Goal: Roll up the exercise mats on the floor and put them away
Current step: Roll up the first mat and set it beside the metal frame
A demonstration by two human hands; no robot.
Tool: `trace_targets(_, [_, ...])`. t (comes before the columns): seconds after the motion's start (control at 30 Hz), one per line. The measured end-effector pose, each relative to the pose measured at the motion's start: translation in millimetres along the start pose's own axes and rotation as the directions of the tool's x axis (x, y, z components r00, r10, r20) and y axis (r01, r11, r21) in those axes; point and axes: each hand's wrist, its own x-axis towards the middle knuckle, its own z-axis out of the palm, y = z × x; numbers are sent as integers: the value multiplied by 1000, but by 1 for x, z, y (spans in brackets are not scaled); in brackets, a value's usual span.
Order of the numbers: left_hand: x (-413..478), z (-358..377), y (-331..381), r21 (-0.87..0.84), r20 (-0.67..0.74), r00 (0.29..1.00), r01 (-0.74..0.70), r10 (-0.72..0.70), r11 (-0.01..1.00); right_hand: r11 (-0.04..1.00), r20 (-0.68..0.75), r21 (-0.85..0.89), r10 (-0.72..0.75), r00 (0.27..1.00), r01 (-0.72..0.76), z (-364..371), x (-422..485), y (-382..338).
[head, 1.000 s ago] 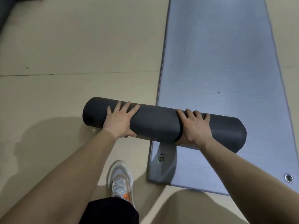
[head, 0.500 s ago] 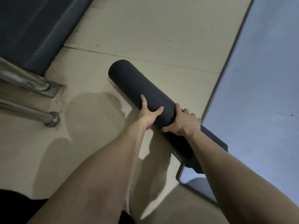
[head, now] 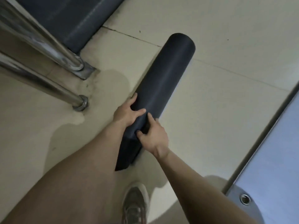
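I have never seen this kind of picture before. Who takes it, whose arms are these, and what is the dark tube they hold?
There is no machine here. A person wears a camera on the head, so the picture looks down along that person's own bare arms to the floor.

The dark tube is a rolled exercise mat. The left hand grips its side, and the right hand grips it a little nearer to the person. Both have their fingers closed on the roll.

A second mat, blue-grey, lies flat on the tiled floor at the right, with a metal eyelet in its corner. At the upper left stand shiny metal legs of some furniture. Below is the person's shoe.
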Motion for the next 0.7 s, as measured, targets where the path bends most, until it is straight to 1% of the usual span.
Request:
trace_targets(0.07, [-11,-9,-29,115,21,997,-73,71,991,987,31,-157,-40,999,44,9,-1,-16])
trace_targets(0.13, [-21,-1,-39,184,-29,985,-160,168,970,972,-23,-235,-22,999,16,-12,6,-17])
trace_targets(0.17, [-26,6,-40,237,-73,980,-165,187,957,965,-58,-262,-14,998,-1,-28,13,-14])
trace_targets(0.2, [-31,13,-38,292,-114,979,-133,172,947,953,-92,-302,-31,995,2,-46,22,-12])
trace_targets(0.27, [-37,26,-33,369,-177,980,-21,93,929,905,-120,-416,-145,982,82,-73,40,-10])
trace_targets(0.3, [-41,31,-32,388,-205,976,10,76,922,865,-92,-480,-214,973,145,-81,50,-11])
trace_targets(0.33, [-44,36,-33,392,-238,967,9,92,920,813,-46,-544,-275,960,207,-87,61,-15])
trace_targets(0.4, [-42,40,-40,379,-297,942,-32,154,925,676,45,-662,-394,918,323,-91,87,-24])
trace_targets(0.47, [-39,41,-46,393,-294,947,-6,132,920,528,170,-736,-460,871,423,-89,118,-38])
trace_targets(0.57, [-45,41,-41,402,-293,954,57,69,914,366,389,-761,-404,828,536,-72,153,-53])
trace_targets(0.63, [-51,42,-41,352,-310,951,95,20,931,309,419,-782,-383,823,542,-63,161,-53])
trace_targets(0.67, [-54,43,-44,277,-336,941,147,-48,950,305,414,-788,-379,828,534,-61,162,-53])
trace_targets(0.7, [-56,43,-46,180,-373,916,224,-145,958,313,410,-787,-377,831,531,-60,163,-54])
